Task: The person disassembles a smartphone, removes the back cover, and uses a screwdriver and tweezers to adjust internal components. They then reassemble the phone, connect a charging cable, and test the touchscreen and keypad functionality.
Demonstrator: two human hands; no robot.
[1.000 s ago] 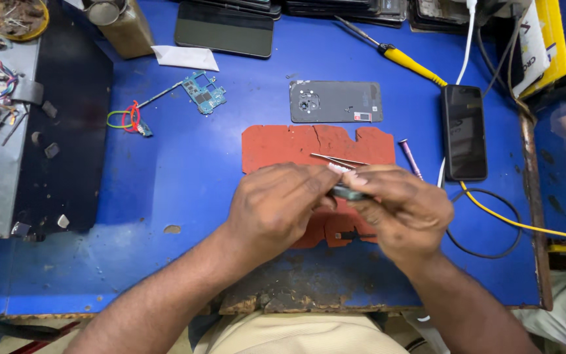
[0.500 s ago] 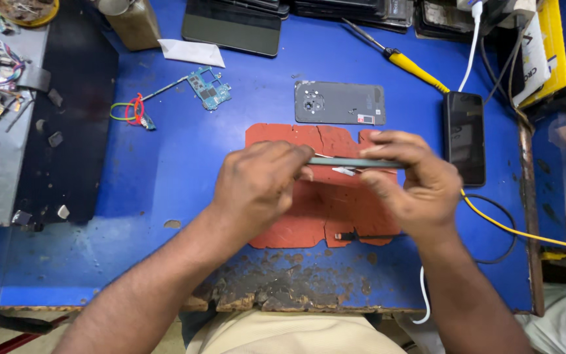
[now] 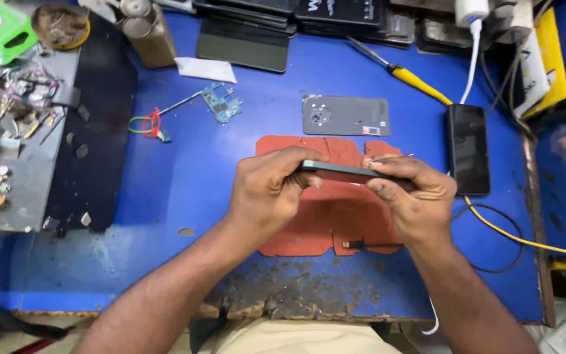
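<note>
green phone (image 3: 339, 170) edge-on, long axis left-right

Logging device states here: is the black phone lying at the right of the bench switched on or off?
Apparently off: the black phone lies face up with a uniformly dark screen, though a white cable runs toward its top end.

Bright even overhead light, saturated colours, soft faint shadows, centre sharp, slight blur and stretching toward edges

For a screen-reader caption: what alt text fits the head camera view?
Two hands, left hand and right hand, hold a thin phone edge-on over a red mat on a blue workbench. A grey back cover lies beyond.
</note>
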